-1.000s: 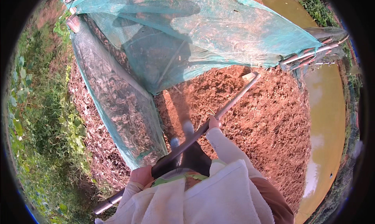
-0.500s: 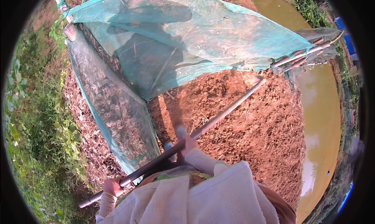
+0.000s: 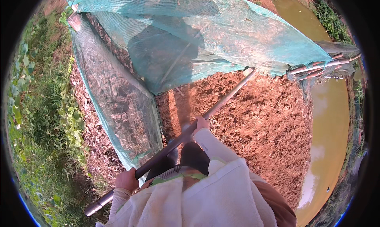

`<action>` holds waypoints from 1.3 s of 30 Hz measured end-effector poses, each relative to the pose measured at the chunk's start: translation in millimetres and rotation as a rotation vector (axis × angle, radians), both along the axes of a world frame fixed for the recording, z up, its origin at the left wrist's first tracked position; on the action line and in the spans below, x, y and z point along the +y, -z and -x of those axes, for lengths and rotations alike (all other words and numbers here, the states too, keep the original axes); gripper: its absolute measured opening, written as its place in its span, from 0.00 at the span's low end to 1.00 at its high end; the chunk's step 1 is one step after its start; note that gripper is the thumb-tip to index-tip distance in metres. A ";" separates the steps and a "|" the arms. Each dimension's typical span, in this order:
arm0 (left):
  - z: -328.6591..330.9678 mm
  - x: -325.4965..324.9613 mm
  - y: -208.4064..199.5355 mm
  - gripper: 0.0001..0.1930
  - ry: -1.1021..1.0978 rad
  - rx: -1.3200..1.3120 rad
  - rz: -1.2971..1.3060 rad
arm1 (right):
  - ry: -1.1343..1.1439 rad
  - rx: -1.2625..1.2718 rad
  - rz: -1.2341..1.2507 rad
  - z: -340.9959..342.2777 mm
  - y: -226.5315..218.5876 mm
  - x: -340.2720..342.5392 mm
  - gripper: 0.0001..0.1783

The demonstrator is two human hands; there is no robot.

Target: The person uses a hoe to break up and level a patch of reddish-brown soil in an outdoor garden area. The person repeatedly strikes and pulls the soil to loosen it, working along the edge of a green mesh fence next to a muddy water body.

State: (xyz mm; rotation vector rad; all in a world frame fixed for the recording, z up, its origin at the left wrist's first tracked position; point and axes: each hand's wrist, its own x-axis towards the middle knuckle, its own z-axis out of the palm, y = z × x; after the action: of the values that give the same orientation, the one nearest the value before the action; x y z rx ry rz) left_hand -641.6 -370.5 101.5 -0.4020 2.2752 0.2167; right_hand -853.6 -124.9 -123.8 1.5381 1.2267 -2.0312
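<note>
Bare outdoor ground of reddish-brown, crumbly soil (image 3: 261,128), uneven with small clods and mostly sunlit. A few pale straw stalks (image 3: 213,118) lie loose near its middle. Toward the left, a thick layer of dry, brownish leaves (image 3: 89,125) covers the ground.

Long dark round pole (image 3: 166,150): smooth, faintly glossy | sheer teal mesh netting (image 3: 237,37): woven | crumbly red-brown soil (image 3: 261,136): rough, matt | cream cloth (image 3: 215,195): fluffy, matt | yellow-brown water (image 3: 330,136): glossy

Both hands (image 3: 126,180) (image 3: 202,124) clenched, right farther forward
</note>
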 end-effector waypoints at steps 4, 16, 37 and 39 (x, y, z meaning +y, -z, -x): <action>-29.0 -23.6 -6.6 0.05 0.057 0.146 -0.002 | -0.073 -0.003 0.117 -41.2 -18.0 -15.6 0.08; 32.1 43.5 35.8 0.10 0.056 0.170 -0.198 | -0.013 0.111 -0.115 30.7 -0.5 93.3 0.07; -6.7 -0.2 50.1 0.04 0.122 0.322 -0.098 | 0.094 0.188 0.155 -19.2 -60.8 57.3 0.06; 28.8 35.6 56.6 0.04 0.153 0.292 -0.203 | 0.088 0.251 0.006 9.7 -39.5 101.5 0.08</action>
State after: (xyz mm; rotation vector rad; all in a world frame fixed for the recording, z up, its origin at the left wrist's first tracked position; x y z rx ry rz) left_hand -670.4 -334.9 44.9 -0.0936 2.5256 0.4483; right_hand -863.3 -23.4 -84.3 1.3887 1.2581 -2.3394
